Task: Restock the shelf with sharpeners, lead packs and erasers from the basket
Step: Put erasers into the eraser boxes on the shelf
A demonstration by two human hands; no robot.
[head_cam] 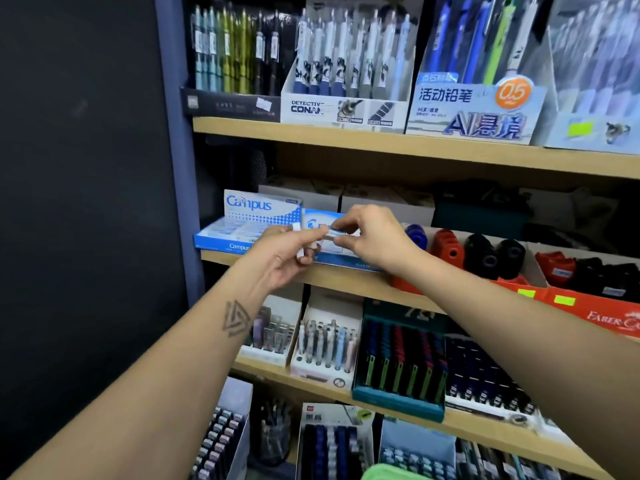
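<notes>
Two hands meet in front of the middle shelf [346, 278], both busy with small erasers. Left hand [289, 252] has its fingers curled around a couple of little white erasers [307, 251], one poking out up top near the thumb, more tucked low in the palm; can't tell exactly how many. Just left of and behind that hand sits the Campus box [242, 223], a blue and white tray of erasers at the shelf's left end. Between the two hands there's one eraser [333, 233] with a blue and white sleeve, pinched by the right hand [372, 237] between thumb and fingertips, the left thumb touching its other end. Right behind the hands is a second blue eraser box [320, 221], mostly hidden by them. Right of the right hand, same shelf, a row of sharpeners [479, 256] in blue, red and black sits in an open tray, with an orange Faber-Castell box [602, 315] further right. Green basket [384, 473] peeks in well below the hands.
</notes>
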